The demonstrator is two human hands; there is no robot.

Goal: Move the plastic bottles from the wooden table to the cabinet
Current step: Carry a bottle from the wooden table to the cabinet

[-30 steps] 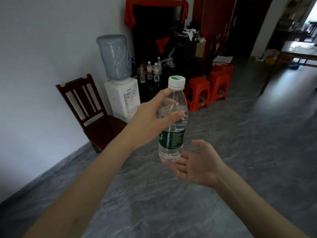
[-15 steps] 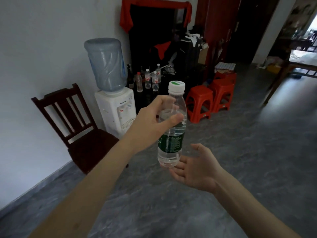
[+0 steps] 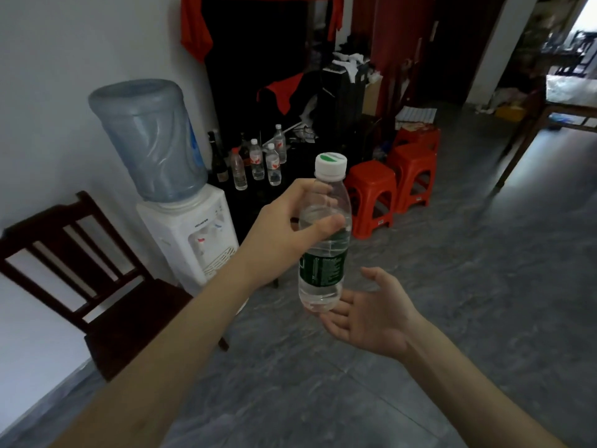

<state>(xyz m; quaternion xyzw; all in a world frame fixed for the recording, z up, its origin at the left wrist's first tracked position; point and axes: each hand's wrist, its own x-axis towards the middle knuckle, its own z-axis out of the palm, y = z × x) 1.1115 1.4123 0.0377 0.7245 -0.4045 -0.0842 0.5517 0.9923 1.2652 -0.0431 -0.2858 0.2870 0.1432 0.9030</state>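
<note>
A clear plastic bottle [image 3: 324,253] with a green label and a white cap is held upright in front of me. My left hand [image 3: 284,231] is closed around its upper body. My right hand [image 3: 371,312] is open, palm up, just below and to the right of the bottle's base, fingers touching or nearly touching it. Ahead, a dark low cabinet [image 3: 255,202] carries several small plastic bottles [image 3: 263,160] with red labels. The wooden table [image 3: 565,108] stands at the far right edge.
A white water dispenser [image 3: 190,234] with a blue jug stands left of the cabinet. A dark wooden chair [image 3: 84,273] sits by the wall at left. Orange plastic stools [image 3: 394,185] stand right of the cabinet. Grey floor lies between.
The view has moved closer to the cabinet and dispenser; the chair has slid left in frame. Both hands keep the same hold and pose around the bottle.
</note>
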